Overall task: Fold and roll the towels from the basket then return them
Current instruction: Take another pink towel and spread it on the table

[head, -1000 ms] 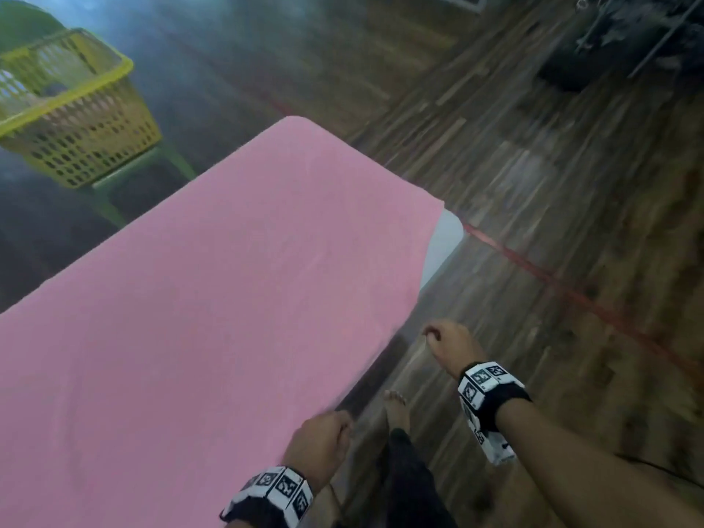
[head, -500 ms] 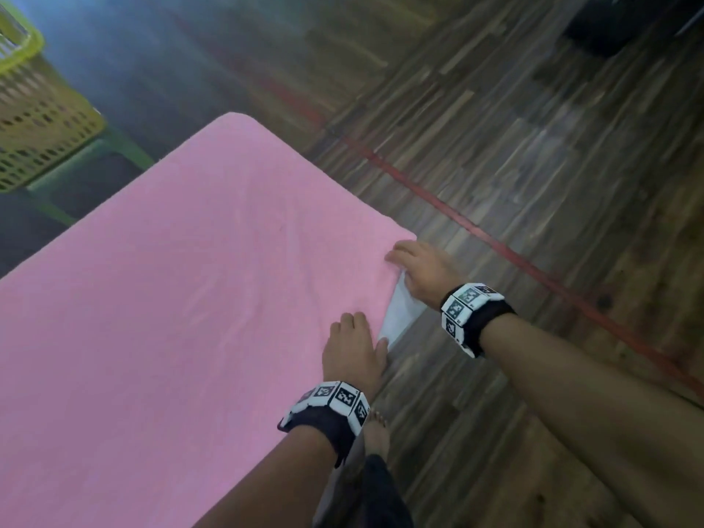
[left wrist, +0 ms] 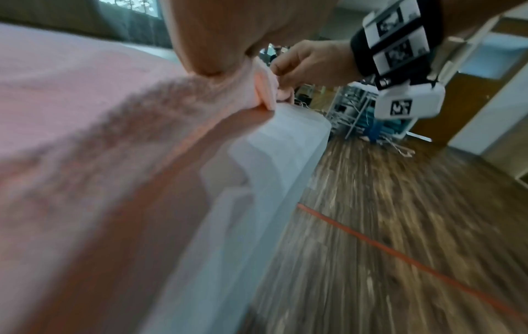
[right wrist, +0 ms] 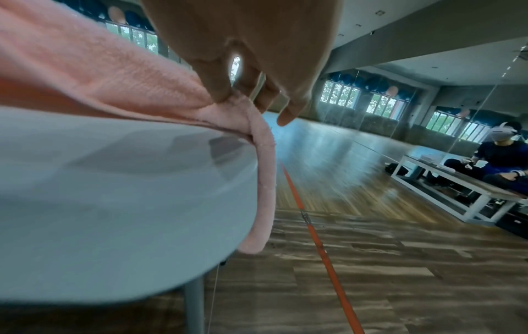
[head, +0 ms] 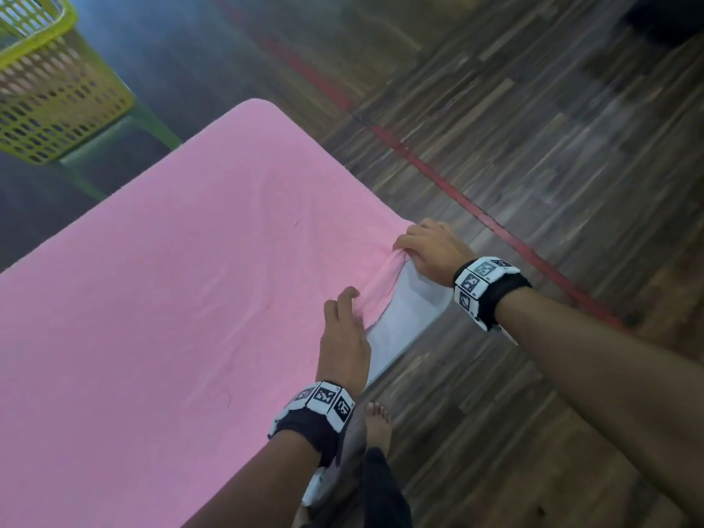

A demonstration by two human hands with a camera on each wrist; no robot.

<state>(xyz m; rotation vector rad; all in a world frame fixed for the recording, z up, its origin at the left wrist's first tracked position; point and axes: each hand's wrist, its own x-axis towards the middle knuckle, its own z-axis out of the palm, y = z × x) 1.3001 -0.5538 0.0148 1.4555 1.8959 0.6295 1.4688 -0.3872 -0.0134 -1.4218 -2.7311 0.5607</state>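
Note:
A pink towel [head: 171, 299] lies spread over a white table [head: 404, 322]. My right hand [head: 423, 242] pinches the towel's near right corner between thumb and forefinger [right wrist: 220, 90], and the cloth is bunched there. That corner is pulled back, so the table's bare white corner shows. My left hand [head: 343, 325] rests on the towel's edge just left of that corner, fingers fairly straight; in the left wrist view its palm [left wrist: 211, 34] presses the cloth [left wrist: 71, 113]. The yellow-green basket [head: 49, 97] stands at the far left, beyond the table.
The basket sits on a green stool [head: 125, 139]. Wooden floor with a red line [head: 457, 192] runs to the right of the table. My bare foot [head: 377, 424] is by the table's edge. A seated person [right wrist: 503, 158] and a low bench [right wrist: 457, 187] are far off.
Both hands rose from below the table's edge onto the towel's near right corner. The right hand took hold of the corner and drew it back, baring more white table.

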